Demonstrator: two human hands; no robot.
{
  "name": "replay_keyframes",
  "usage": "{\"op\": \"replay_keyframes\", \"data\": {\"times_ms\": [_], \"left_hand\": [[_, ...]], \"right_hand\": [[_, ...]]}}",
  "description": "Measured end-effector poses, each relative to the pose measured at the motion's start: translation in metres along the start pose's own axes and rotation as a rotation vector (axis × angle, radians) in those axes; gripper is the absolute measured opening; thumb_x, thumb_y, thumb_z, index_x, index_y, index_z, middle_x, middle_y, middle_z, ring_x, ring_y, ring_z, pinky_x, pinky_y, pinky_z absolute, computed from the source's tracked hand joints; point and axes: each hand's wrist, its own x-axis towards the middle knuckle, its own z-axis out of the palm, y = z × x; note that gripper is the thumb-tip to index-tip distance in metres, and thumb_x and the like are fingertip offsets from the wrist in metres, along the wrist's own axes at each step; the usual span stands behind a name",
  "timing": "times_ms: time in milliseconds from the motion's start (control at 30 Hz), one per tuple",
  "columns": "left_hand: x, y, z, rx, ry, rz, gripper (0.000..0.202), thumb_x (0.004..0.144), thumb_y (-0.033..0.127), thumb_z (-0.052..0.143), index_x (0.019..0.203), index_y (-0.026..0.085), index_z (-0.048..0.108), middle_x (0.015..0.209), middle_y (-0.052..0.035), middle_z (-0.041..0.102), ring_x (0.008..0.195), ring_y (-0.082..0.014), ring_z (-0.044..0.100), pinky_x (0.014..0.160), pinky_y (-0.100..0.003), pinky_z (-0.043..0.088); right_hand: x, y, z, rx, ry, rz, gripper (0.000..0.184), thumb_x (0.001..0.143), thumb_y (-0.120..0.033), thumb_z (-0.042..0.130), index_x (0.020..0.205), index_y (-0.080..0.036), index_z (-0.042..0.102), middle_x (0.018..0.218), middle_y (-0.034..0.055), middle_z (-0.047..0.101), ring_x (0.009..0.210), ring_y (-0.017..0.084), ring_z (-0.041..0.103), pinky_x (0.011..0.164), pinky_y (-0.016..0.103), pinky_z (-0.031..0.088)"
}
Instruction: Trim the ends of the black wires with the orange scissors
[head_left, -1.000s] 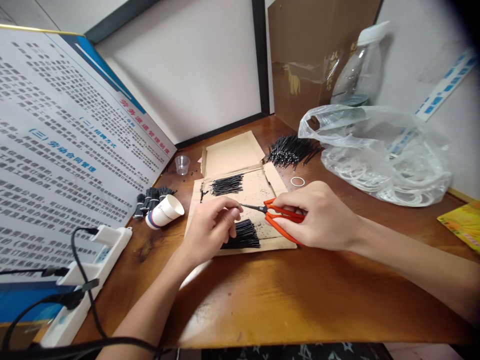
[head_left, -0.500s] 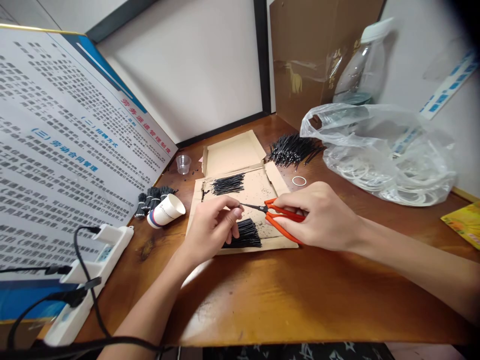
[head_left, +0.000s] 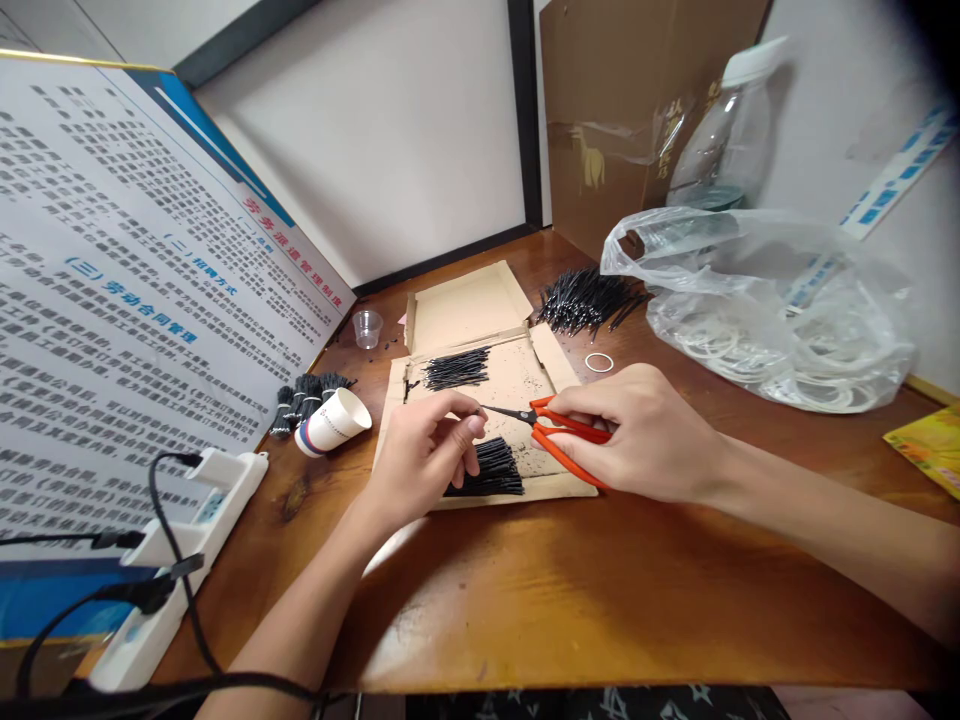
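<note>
My right hand [head_left: 637, 430] is closed around the orange handles of a pair of scissors [head_left: 566, 436]. Their dark, narrow blades point left, and the tips reach the fingertips of my left hand [head_left: 431, 450]. The left fingers are pinched together; whatever is between them is too small to make out. Below that hand lies a row of short black wires [head_left: 495, 468] on an opened-out piece of cardboard [head_left: 525, 440]. A second black row [head_left: 456, 368] rests higher on the cardboard, among small dark scraps.
A loose black pile [head_left: 589, 298] lies behind, right of the cardboard. Near it are a white ring [head_left: 598, 362] and a clear plastic bag [head_left: 780, 330] of white bands. Leftward are a tipped paper cup [head_left: 334, 424], tied black bundles [head_left: 304, 398], a small clear cup [head_left: 367, 328] and a power strip [head_left: 187, 570].
</note>
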Motion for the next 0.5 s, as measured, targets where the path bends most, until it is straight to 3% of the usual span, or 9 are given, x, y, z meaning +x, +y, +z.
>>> {"op": "replay_keyframes", "data": {"times_ms": [200,500], "left_hand": [[-0.0003,0.0004,0.0007,0.007,0.017,-0.001,0.011,0.091,0.023,0.055,0.083,0.015,0.054,0.053,0.0017,0.058,0.036,-0.0078,0.052,0.034,-0.016,0.043],[-0.0005,-0.0023,0.0009,0.033,0.009,0.008,0.01,0.09,0.023,0.056,0.083,0.016,0.053,0.052,0.0025,0.058,0.035,-0.0065,0.051,0.034,-0.014,0.042]], "right_hand": [[0.0016,-0.0012,0.0007,0.032,0.001,0.012,0.02,0.081,-0.026,0.057,0.069,-0.013,0.068,0.044,-0.0043,0.042,0.04,0.007,0.028,0.044,0.026,0.024],[-0.0001,-0.0016,0.0014,0.027,-0.017,-0.001,0.02,0.081,-0.024,0.056,0.069,-0.013,0.068,0.046,-0.0029,0.047,0.041,0.008,0.03,0.045,0.026,0.025]]}}
